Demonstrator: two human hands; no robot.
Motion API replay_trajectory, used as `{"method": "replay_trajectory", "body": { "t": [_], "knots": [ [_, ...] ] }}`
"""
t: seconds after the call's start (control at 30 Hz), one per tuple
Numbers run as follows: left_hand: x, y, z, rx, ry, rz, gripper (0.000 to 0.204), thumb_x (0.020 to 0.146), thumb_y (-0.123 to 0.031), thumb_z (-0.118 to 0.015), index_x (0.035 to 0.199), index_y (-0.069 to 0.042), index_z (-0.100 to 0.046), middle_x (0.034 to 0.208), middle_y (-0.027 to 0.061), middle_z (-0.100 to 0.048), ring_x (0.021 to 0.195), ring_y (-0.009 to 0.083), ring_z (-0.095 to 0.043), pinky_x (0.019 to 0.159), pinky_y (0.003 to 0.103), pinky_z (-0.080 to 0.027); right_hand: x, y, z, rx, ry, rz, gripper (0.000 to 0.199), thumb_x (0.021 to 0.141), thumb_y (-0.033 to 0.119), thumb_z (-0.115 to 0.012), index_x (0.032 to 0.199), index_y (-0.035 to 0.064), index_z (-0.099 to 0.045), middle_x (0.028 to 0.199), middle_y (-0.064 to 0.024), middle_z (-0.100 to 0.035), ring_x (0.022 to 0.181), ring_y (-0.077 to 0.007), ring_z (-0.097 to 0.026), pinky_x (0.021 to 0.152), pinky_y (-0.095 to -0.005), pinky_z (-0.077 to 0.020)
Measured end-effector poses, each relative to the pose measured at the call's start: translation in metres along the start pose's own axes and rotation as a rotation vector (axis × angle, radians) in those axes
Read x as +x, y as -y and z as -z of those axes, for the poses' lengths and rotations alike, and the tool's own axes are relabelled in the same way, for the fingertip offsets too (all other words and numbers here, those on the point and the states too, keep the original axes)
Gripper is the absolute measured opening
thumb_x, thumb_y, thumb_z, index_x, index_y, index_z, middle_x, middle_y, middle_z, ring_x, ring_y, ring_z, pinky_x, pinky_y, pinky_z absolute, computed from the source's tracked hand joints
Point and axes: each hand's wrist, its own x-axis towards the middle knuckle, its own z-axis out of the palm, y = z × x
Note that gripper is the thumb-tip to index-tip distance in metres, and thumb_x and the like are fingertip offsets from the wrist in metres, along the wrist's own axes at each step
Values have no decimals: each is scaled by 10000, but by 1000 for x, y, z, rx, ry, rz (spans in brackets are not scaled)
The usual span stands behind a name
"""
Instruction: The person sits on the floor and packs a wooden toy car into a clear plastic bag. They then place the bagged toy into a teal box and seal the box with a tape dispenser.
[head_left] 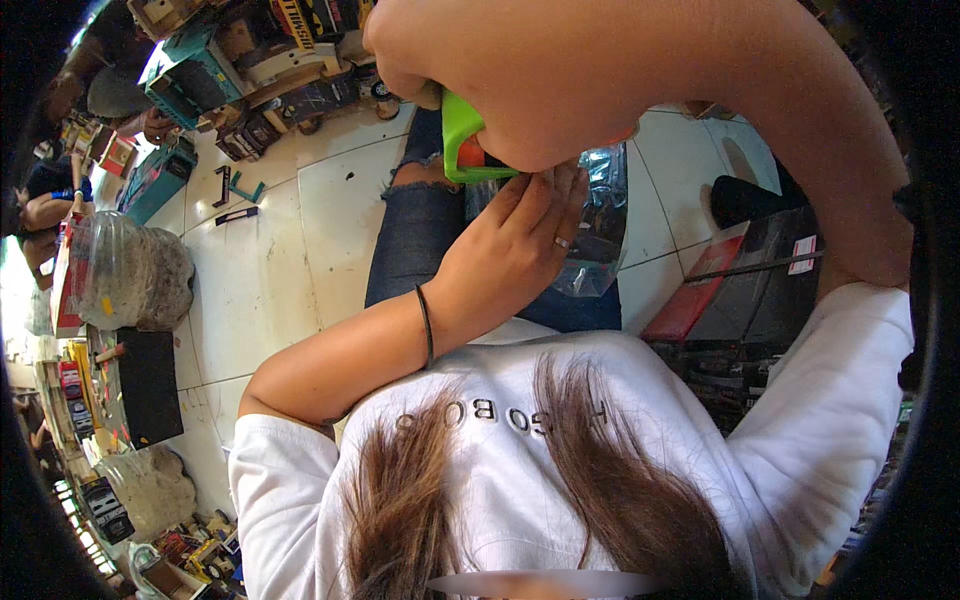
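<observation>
Head view, looking down past long brown hair and a white sweatshirt. Right hand high in frame, fingers wrapped tight around a bright green tool with an orange-red part, most of it hidden under the palm. Left hand just below, a ring on one finger and a dark band at the wrist, fingertips bunched together on the top edge of a clear plastic bag, right under the green tool. Bag hanging down past the fingers over a blue-jeaned knee; contents too blurred to tell. Right forearm crossing the upper frame and blocking whatever lies behind the fingers. Off to the left of the fingers, pale floor tiles, a big clear jar, a black box, teal cases and scattered small packages. To the right of the fingers, a red-and-black case on the floor.
</observation>
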Motion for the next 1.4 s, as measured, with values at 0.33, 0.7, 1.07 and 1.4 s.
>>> {"method": "replay_trajectory", "body": {
  "t": [0.33,0.7,1.07,1.4],
  "knots": [
    [-5,2,2,37,-7,-72,542,772,-170,-507,1258,71,-505,1308,225,-490,1227,320,-454,1080,414,-338,-69,6,-67,-198,-365,-237,468,681,17,-646,1147,62,-645,1201,-132,-569,1063,-278,-598,896,-351,-475],
    [-9,16,-1,-31,-60,-98,511,802,-157,-472,1243,100,-508,1261,232,-521,1247,352,-440,1067,390,-357,-167,26,-147,-375,-485,-530,524,608,61,-686,1125,150,-677,1143,-95,-598,879,-305,-599,763,-397,-488],
    [-4,27,-7,-181,-122,-114,494,762,-119,-512,1204,101,-530,1257,237,-530,1234,354,-464,1038,399,-394,-128,-3,-152,-282,-370,-579,464,695,162,-754,1146,144,-646,1082,-96,-557,940,-305,-567,793,-389,-486],
    [-9,27,1,-19,-122,-315,489,718,-192,-667,1165,-11,-588,1237,142,-583,1147,294,-546,950,385,-458,-108,3,-98,-257,-22,-392,330,753,259,-672,1050,115,-647,1036,-100,-576,925,-309,-578,788,-411,-478]
  ]
}}
